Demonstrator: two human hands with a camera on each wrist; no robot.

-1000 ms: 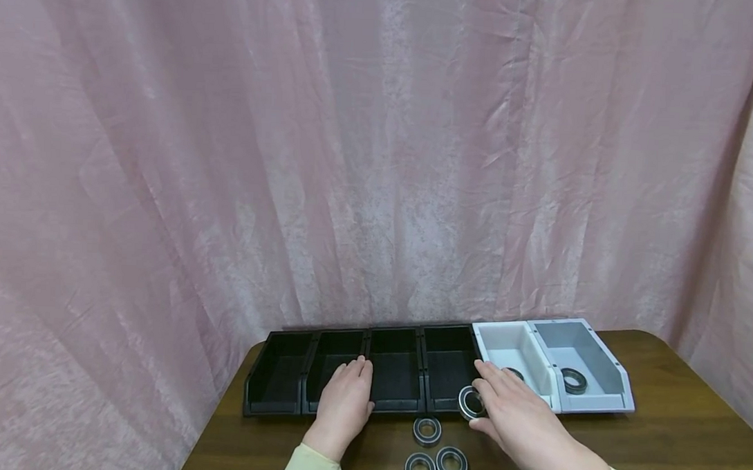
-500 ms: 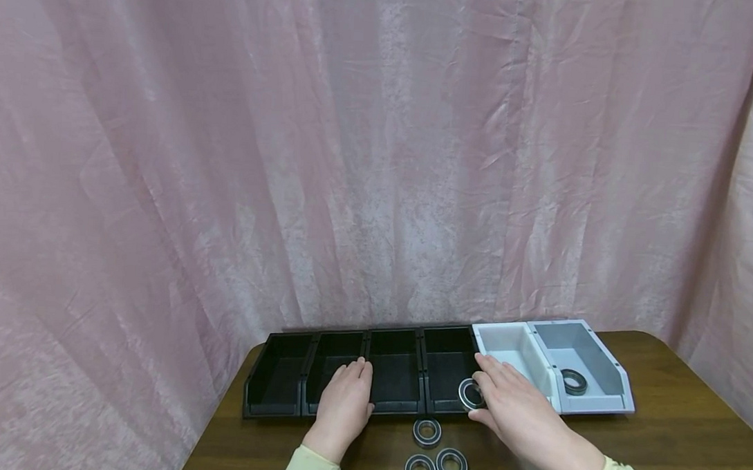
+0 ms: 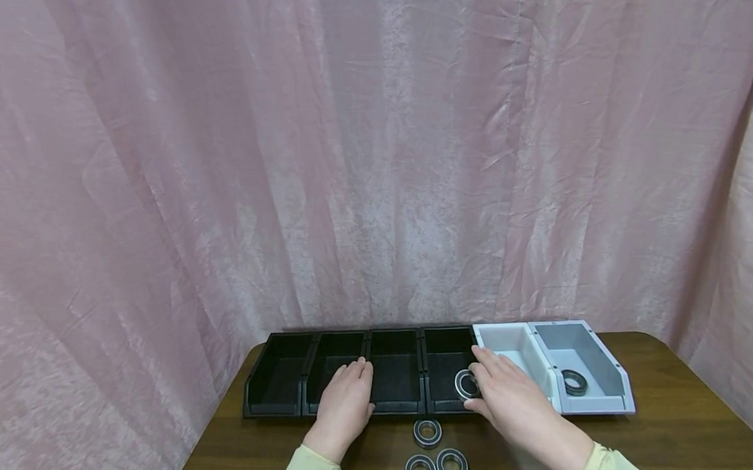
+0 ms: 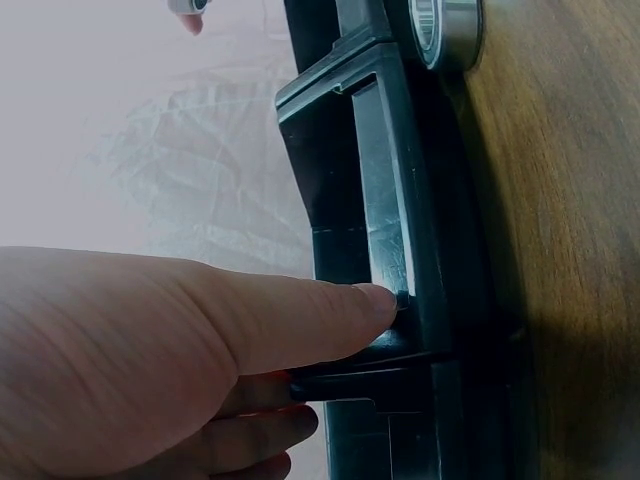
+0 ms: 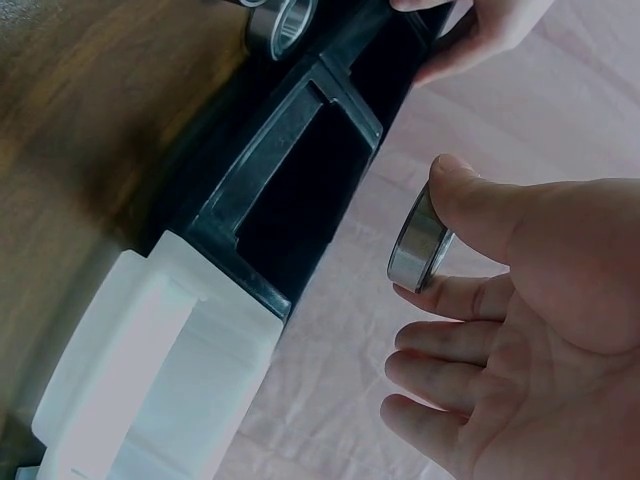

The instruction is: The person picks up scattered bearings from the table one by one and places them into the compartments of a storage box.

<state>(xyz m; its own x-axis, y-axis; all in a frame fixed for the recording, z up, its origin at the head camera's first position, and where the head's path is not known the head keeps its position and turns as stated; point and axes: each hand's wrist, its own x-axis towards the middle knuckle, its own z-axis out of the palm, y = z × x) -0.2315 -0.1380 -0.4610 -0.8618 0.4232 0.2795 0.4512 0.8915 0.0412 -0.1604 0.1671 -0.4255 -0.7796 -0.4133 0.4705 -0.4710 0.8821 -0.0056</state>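
My right hand (image 3: 510,399) pinches a ball bearing (image 3: 467,384) between thumb and index finger, its other fingers spread loosely. In the right wrist view the bearing (image 5: 418,245) is up off the bins, its ring seen edge-on. In the head view it overlaps the rightmost black bin (image 3: 450,355). My left hand (image 3: 344,403) lies with fairly straight fingers over the divider between two black bins. In the left wrist view its thumb (image 4: 365,305) touches a bin's front lip. Three more bearings lie on the table before the bins, one bearing (image 3: 428,432) nearest them.
Several black bins stand in a row, joined on the right by a white bin (image 3: 504,336) and a light grey bin (image 3: 574,346). The grey bin holds a bearing (image 3: 573,382). Behind the wooden table (image 3: 669,425) hangs a pink curtain (image 3: 379,159).
My right hand has moved slightly left and away from me with the bearing, from beside the white bin to over the rightmost black bin. The left hand has stayed still.
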